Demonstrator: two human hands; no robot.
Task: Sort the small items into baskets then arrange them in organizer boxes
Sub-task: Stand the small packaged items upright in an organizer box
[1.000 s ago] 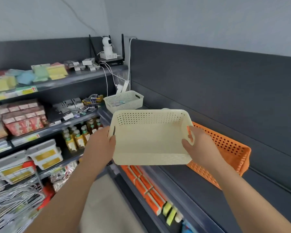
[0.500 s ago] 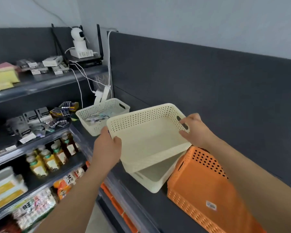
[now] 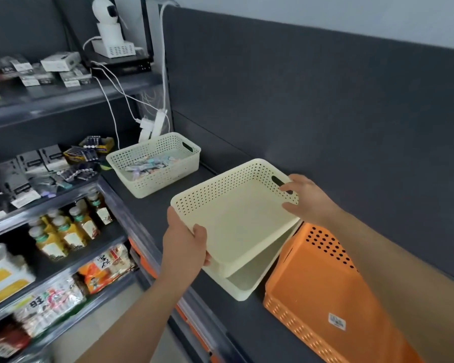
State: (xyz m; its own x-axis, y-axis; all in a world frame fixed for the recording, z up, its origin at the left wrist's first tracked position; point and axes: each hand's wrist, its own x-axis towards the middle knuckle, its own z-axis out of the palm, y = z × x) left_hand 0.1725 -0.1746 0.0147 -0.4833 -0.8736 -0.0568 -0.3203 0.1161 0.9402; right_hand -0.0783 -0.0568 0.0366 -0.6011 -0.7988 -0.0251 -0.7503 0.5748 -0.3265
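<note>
1. Holding the basket [image 3: 236,218] at both ends: the left hand [image 3: 185,247] grips its near-left corner with the thumb over the rim, and the right hand [image 3: 307,199] curls round the far-right rim by the handle slot.
2. The basket is empty and tilted, over a lower basket [image 3: 249,281] that sits close to the shelf's [image 3: 163,213] front edge. I cannot tell whether the two touch.
3. An overturned orange basket [image 3: 312,279] stands right against the lower basket's right wall, so there is no room on that side.
4. A far basket [image 3: 155,179] holding the small items [image 3: 150,166] sits at the shelf's far-left corner.
5. Bare shelf lies open between the far basket and the held one.
6. The back panel [image 3: 325,113] rises just behind the right hand.
</note>
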